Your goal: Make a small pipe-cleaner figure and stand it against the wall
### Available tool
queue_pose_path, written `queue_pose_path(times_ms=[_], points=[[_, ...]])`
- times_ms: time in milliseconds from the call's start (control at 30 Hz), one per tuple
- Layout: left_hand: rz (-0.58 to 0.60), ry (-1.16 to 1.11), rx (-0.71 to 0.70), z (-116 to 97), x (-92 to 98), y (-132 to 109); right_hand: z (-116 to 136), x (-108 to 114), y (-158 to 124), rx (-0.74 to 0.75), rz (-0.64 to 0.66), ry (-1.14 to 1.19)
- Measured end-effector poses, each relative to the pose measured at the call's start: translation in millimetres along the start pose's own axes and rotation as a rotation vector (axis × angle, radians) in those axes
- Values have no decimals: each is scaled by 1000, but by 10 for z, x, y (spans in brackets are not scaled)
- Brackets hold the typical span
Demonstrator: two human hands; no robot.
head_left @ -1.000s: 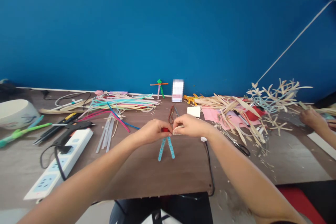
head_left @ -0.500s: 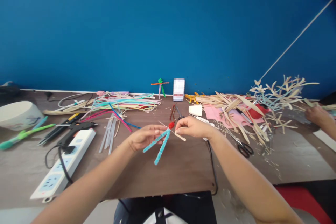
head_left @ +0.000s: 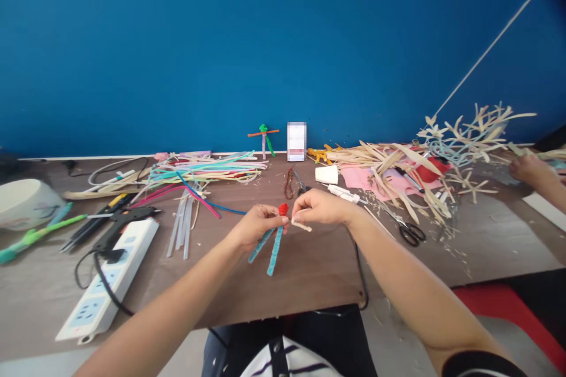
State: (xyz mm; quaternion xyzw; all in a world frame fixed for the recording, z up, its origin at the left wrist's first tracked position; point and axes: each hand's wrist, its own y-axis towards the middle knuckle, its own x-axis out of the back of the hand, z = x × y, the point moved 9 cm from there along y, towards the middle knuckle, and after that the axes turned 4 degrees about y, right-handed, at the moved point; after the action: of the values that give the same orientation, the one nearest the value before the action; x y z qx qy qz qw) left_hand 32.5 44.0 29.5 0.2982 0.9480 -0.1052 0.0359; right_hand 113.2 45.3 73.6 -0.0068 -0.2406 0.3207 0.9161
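Observation:
My left hand (head_left: 255, 224) is closed round a pipe-cleaner figure (head_left: 270, 241) with two light-blue legs hanging down and a red ball (head_left: 283, 209) at its top. My right hand (head_left: 319, 207) pinches a short cream pipe-cleaner piece (head_left: 301, 226) right beside the red ball. Both hands hover just above the middle of the brown table (head_left: 309, 271).
A white power strip (head_left: 106, 280) and black glue gun (head_left: 117, 224) lie left, coloured strips (head_left: 198, 174) behind them. A finished stick figure (head_left: 264, 138) stands by the blue wall. Scissors (head_left: 404, 230), a paper cup (head_left: 326, 174) and pale cut strips (head_left: 398, 174) lie right. Another person's hand (head_left: 528, 169) is at far right.
The blue legs swung out to the left and came back to hang down. My hands drew apart slightly, then closed in again beside the red ball.

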Motion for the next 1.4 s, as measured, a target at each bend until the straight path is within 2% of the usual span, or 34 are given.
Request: queue_pose_path(times_ms=[167, 400, 500, 633, 700, 800, 900, 967, 1033, 1133, 1233, 1333, 1400], points=[[64, -28, 19, 4, -92, -37, 8, -33, 16, 7, 33, 184], [18, -339, 103, 108, -98, -48, -123, -91, 79, 11, -6, 532], [-62, -392, 39, 97, -51, -36, -234, -139, 114, -11, -83, 642], [-273, -409, -71, 75, 73, -40, -391, -185, 140, -82, -246, 670], [-384, -429, -105, 94, 131, -49, -422, -194, 135, -95, -340, 609], [-490, -441, -160, 119, 189, -48, -380, -229, 97, -93, -435, 424], [-563, -366, -205, 119, 261, -48, -167, -227, -2, -37, -499, -4], [-613, -256, -218, 99, 323, -62, 11, -217, -89, -13, -527, -339], [-642, -114, -224, 53, 370, -76, 139, -191, -164, -27, -534, -567], [-604, 71, -218, -36, 369, -73, 267, -111, -231, -41, -516, -712], [-459, 111, -161, -57, 286, -35, 332, 5, -246, -23, -485, -702], [-238, 25, -91, -27, 127, -7, 307, 130, -210, 16, -445, -506], [-144, -83, -69, -20, 47, -16, 210, 167, -144, 22, -382, -258]])
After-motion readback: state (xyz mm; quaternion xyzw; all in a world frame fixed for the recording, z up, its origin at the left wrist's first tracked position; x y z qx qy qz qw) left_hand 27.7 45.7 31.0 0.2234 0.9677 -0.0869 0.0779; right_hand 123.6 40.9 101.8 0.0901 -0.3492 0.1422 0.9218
